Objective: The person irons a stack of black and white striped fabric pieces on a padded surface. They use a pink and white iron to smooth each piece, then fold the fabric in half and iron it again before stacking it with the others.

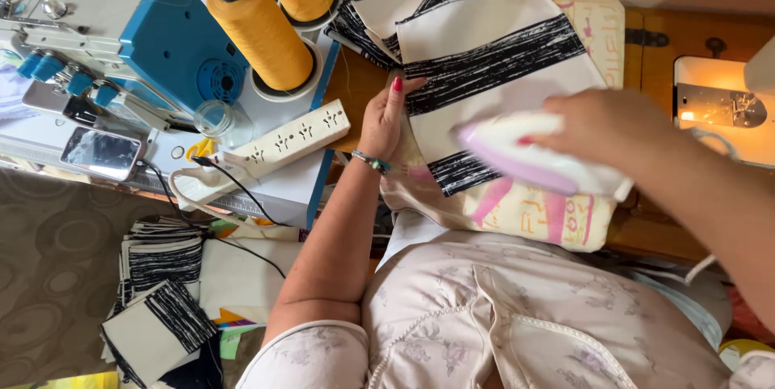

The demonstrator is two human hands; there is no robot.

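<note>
Your right hand [601,127] is closed around the handle of a small white and pink iron [537,161], which sits on the lower part of the striped cloth [492,66]. The iron is blurred, so I cannot tell for sure whether its sole lies flat or is tilted. Your left hand [386,119] lies open and flat, fingers pressing the cloth's left edge, gripping nothing. The cloth lies spread on a printed pad [557,215] on the worktop [694,38], just in front of you.

The main risk is a burn: your left fingers are near the iron's path, and a sweep to the left could bring the hot sole against them. If the iron lingers in one spot, the cream fabric may scorch or the black stripes may shine. If your left hand loosens, the cloth could drag with the iron and a crease would be pressed in.

The iron's cord [698,269] seems to trail over your lap; a snag there could jerk the iron off line. To your left, the power strip [284,143] sits at the edge of the machine table, just beside the yellow thread cones [258,30], and a pull on its cables could tip it off.
</note>
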